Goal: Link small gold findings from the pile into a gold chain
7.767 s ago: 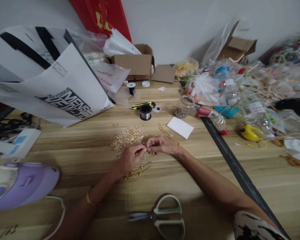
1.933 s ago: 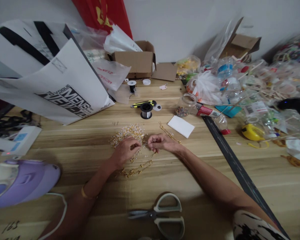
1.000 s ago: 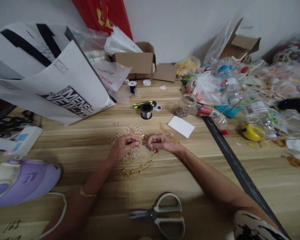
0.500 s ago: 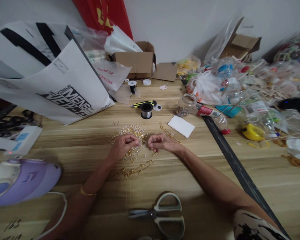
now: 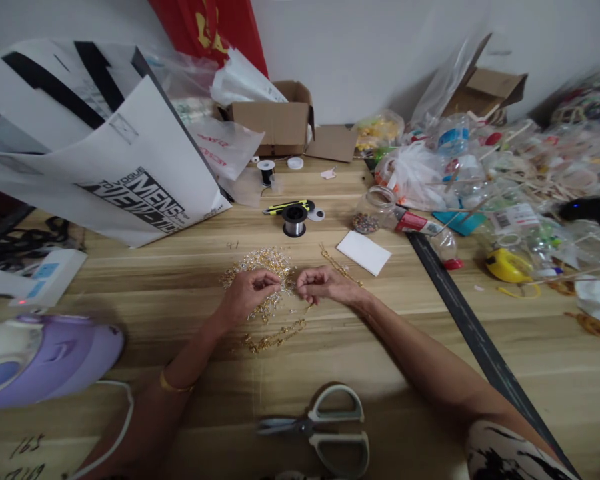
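Note:
My left hand point(image 5: 253, 291) is pinched closed over a spread pile of small gold and clear beads point(image 5: 263, 259). Just to its right, my right hand point(image 5: 320, 283) is curled with thumb and fingertips together at the pile's edge. Anything between the fingertips of either hand is too small to make out. A gold beaded chain point(image 5: 275, 339) lies on the wood just below the hands. Another thin gold chain point(image 5: 337, 265) runs behind my right hand, partly hidden by it.
Scissors point(image 5: 325, 427) lie near the front edge. Behind the beads are a wire spool point(image 5: 295, 221), a yellow-black cutter point(image 5: 287, 207), a white card point(image 5: 364, 253) and a jar of beads point(image 5: 373, 210). A purple iron point(image 5: 55, 360) stands left; plastic bottles point(image 5: 453, 137) crowd the right.
Both hands keep nearly the same place and pinched pose over the beads. The whole view has shifted very slightly.

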The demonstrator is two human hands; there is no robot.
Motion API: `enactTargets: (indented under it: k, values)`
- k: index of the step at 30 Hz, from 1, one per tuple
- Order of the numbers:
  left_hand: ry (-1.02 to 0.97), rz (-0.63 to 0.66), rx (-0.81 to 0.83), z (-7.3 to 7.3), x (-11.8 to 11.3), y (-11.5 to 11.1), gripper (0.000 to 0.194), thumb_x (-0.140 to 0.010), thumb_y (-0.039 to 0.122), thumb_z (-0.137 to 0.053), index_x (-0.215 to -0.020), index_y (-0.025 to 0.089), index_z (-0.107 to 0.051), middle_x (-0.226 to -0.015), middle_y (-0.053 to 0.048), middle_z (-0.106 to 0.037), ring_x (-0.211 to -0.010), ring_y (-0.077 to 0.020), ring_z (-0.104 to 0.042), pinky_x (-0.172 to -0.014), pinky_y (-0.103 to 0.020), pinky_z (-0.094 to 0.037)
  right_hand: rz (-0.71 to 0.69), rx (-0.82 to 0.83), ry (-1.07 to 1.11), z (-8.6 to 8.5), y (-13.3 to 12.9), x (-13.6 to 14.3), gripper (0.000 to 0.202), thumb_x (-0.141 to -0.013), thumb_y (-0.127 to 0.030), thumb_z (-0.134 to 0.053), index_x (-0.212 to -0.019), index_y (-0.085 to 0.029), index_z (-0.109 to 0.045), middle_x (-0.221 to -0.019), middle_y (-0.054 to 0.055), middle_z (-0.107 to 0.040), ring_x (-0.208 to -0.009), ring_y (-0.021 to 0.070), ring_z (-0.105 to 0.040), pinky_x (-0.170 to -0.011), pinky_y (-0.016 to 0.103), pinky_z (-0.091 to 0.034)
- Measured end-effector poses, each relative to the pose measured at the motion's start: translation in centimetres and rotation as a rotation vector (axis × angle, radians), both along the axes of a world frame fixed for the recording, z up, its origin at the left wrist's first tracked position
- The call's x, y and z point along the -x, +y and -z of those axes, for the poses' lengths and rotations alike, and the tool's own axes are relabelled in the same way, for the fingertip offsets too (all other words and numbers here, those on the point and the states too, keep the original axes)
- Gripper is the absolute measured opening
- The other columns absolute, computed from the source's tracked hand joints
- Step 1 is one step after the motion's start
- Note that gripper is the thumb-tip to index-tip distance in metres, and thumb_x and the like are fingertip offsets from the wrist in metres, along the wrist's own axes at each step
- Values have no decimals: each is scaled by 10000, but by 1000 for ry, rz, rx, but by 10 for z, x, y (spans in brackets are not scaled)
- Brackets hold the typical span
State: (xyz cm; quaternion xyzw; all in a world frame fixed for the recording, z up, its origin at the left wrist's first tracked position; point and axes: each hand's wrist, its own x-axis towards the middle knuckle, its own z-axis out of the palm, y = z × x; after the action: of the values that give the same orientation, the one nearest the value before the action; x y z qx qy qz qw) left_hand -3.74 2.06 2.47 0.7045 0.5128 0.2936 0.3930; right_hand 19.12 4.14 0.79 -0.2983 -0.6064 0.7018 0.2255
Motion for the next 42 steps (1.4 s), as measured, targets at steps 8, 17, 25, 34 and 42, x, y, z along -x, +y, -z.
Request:
enactTargets:
  k: [8,17,25,34,42]
  values:
    - [173,81,-234,-1,6,5,97,-798,218,-607,-781,183,-696,-783,-33,-718,-744,-167,-636,-684,-270,-473,-9,-17,5,2,1,0,242,-792,-368,-663,-812,-139,-590,-688,-6,-582,-594,77,-539,-512,181,-436]
    - [541,341,-422,-6,11,2,167,-829,141,-574,-677,173,-636,-700,-39,-616,-773,-207,-516,-739,-336,-405,-1,-12,-3,2,1,0,220,-790,-350,-661,-800,-145,-582,-674,-11,-573,-586,77,-535,-511,190,-431]
    - [687,402,-518,-3,9,-3,226,-895,175,-503,-684,169,-584,-741,-45,-578,-798,-208,-482,-793,-352,-388,0,-4,-6,0,0,0,219,-788,-346,-662,-802,-142,-584,-678,-6,-581,-587,76,-536,-513,191,-428]
    - [598,347,-385,-7,8,2,204,-862,143,-519,-676,159,-599,-717,-40,-584,-788,-195,-494,-758,-322,-387,1,-14,9,2,0,0,211,-801,-334,-658,-808,-136,-586,-677,-7,-580,-580,70,-537,-507,173,-439]
    - [427,285,-265,1,15,10,176,-852,178,-528,-698,161,-611,-708,-28,-593,-782,-184,-504,-738,-306,-389,-4,-12,7,2,1,0,200,-804,-326,-654,-807,-139,-584,-680,-9,-573,-588,68,-537,-513,172,-440]
